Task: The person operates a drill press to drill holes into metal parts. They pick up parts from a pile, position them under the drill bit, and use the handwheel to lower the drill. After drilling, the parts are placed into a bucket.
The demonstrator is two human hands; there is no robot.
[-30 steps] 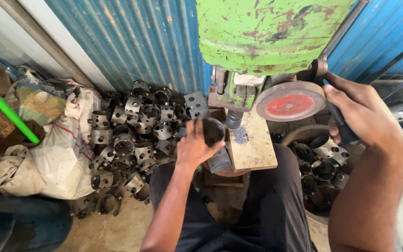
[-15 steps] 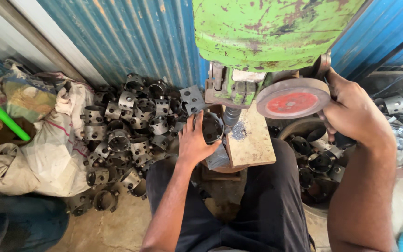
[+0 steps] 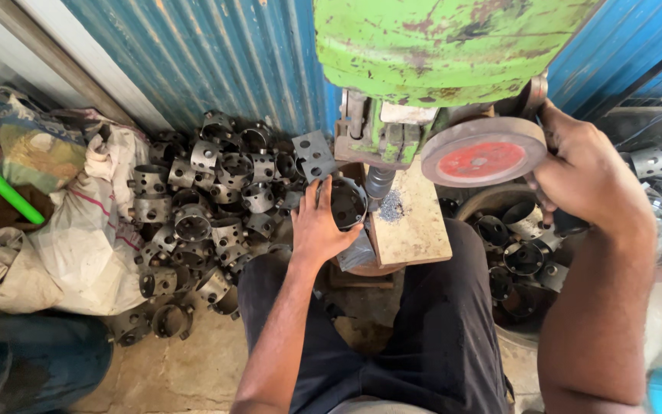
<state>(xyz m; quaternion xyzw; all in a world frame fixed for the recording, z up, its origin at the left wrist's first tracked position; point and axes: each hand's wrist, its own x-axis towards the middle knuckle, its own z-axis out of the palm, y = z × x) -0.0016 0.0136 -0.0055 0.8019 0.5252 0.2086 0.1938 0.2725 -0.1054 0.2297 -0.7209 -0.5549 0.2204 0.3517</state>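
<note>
- Left hand (image 3: pixel 317 228) clasps a round metal box (image 3: pixel 347 202) against the wooden block's (image 3: pixel 411 222) edge — right under the spindle.
- Right hand (image 3: pixel 588 172) wraps the handle beside the red-faced wheel (image 3: pixel 484 151).
- Beyond — a heap of metal boxes (image 3: pixel 201 207) by the blue corrugated wall (image 3: pixel 208 54).

The right hand (image 3: pixel 588 172) hides the machine's handle, and the green press (image 3: pixel 446 46) is cut off above.

— Where from? How near?
— Head-mounted, looking steeply down over lap and forearms. Close: green press (image 3: pixel 446 46) fills the top edge, wooden block (image 3: pixel 411 222) at centre.
— Facing?
— Toward the blue corrugated wall (image 3: pixel 216 61). Pile of metal rings (image 3: pixel 208 215) left.
— Shared with another view?
— Single view only.
</note>
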